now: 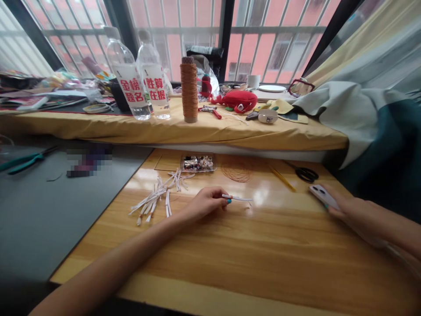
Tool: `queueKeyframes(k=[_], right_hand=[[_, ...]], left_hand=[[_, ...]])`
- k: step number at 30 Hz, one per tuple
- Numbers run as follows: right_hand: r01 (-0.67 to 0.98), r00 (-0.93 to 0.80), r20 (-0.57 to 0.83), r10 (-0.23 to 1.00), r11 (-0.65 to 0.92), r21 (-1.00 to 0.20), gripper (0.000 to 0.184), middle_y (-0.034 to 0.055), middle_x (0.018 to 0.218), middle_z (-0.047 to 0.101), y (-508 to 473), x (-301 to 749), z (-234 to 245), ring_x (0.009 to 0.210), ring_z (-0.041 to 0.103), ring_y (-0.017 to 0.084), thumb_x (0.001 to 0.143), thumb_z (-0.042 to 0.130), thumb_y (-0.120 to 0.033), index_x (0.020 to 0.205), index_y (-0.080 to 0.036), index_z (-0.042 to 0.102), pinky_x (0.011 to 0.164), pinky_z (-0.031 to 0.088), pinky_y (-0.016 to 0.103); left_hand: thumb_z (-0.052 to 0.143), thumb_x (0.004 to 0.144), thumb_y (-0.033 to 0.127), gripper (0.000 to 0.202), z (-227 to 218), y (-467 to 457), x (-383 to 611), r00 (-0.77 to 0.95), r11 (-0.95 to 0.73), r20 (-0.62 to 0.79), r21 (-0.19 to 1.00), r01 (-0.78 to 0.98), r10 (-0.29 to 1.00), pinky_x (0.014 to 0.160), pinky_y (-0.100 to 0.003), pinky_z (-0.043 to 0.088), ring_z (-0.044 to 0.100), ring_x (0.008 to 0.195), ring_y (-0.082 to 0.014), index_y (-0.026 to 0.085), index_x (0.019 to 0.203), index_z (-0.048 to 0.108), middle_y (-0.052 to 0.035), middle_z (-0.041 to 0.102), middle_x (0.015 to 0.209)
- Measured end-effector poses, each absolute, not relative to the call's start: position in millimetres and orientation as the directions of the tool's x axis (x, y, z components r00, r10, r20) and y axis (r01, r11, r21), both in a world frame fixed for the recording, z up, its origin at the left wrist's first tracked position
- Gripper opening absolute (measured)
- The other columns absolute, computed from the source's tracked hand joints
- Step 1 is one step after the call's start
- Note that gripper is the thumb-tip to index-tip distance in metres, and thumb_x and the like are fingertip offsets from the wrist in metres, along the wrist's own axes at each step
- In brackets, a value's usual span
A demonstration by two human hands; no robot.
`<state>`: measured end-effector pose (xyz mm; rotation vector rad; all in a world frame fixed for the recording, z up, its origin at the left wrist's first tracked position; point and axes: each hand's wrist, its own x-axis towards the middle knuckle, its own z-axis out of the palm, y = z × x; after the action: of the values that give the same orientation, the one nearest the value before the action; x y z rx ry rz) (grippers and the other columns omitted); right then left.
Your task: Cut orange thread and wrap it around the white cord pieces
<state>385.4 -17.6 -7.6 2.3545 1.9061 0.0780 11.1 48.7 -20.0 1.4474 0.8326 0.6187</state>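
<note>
Strip (241, 199), white and thin, shows just right of the centre of the frame, its left end pinched between the thumb and fingers of the left hand (212, 202). More strips (158, 192) lie heaped left of centre on the table (230, 259). Over at the right of the frame, I see the right hand (348, 215) wrapped round a phone (324, 196) with 2 lenses. Scissors (300, 171) lie just beyond it. Above centre sits a bead tray (197, 171); in the upper left, 2 bottles (130, 87) stand near a spool (189, 94).
</note>
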Motion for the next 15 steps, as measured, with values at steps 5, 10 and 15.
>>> queueKeyframes(k=[5, 10, 15], right_hand=[[0.964, 0.194, -0.175, 0.965, -0.155, 0.216, 0.056, 0.0129, 0.101, 0.063, -21.9, 390.1, -6.4, 0.082, 0.061, 0.031, 0.072, 0.037, -0.042, 0.123, -0.020, 0.039, 0.067, 0.045, 0.039], [0.952, 0.286, -0.286, 0.915, -0.235, 0.197, 0.061, 0.0174, 0.104, 0.061, -17.7, 397.8, 3.2, 0.090, 0.058, 0.031, 0.068, 0.041, -0.045, 0.120, -0.013, 0.043, 0.071, 0.045, 0.035], [0.939, 0.294, -0.261, 0.920, -0.226, 0.260, 0.071, 0.0228, 0.102, 0.060, -12.1, 376.0, 7.1, 0.085, 0.059, 0.033, 0.067, 0.043, -0.043, 0.127, -0.005, 0.033, 0.068, 0.044, 0.036]], left_hand=[[0.054, 0.065, 0.021, 0.010, -18.5, 48.7, 11.6, 0.590, 0.059, -0.125, 0.990, 0.130, 0.798, 0.051, -0.018, 0.031, 0.045, 0.051, -0.0068, 0.014, 0.072, 0.057, 0.0037, 0.054, 0.057], [0.053, 0.064, 0.018, 0.008, -16.1, 47.3, 12.3, 0.591, 0.096, -0.150, 0.988, 0.122, 0.792, 0.049, -0.018, 0.030, 0.044, 0.048, -0.0061, 0.014, 0.070, 0.055, 0.0043, 0.052, 0.055], [0.053, 0.064, 0.020, 0.010, -14.8, 46.9, 12.3, 0.590, 0.088, -0.149, 0.987, 0.132, 0.794, 0.048, -0.018, 0.029, 0.043, 0.047, -0.0064, 0.014, 0.071, 0.056, 0.0039, 0.053, 0.055]])
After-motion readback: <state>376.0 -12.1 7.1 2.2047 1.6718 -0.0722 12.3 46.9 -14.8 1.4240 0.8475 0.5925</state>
